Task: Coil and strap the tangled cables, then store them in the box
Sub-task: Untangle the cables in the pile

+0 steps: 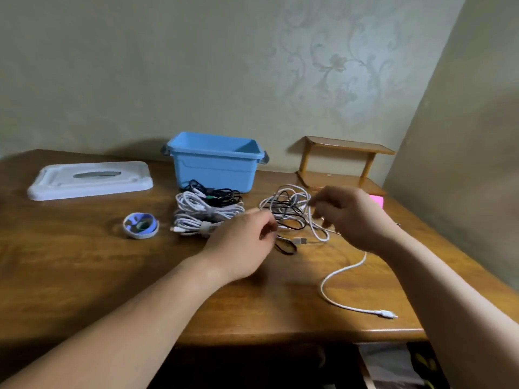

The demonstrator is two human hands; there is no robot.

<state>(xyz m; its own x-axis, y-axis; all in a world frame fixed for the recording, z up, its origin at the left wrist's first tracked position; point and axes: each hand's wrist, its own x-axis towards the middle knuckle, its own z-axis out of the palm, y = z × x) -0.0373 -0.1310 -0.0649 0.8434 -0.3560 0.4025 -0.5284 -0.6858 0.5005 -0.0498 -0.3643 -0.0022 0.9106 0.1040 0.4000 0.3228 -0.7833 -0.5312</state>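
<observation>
On the bench: both hands at the cable tangle

At the middle of the wooden bench (84,262), the tangled cables (286,204), black and white, lie in a loose heap to the right of the open blue box (213,164). The right hand (351,217) pinches a white cable (323,287) at the heap's right edge; that cable trails toward the bench's near edge and ends in a connector. The left hand (244,242) has curled fingers at the heap's left edge, beside a black loop, but whether it grips anything cannot be told. Just in front of the box lie coiled bundles (202,211), already strapped. A roll of straps (140,225) sits to their left, and the white lid (90,179) lies flat farther back. A small wooden shelf (345,158) and a pink object (376,200) stand behind the right hand.
</observation>
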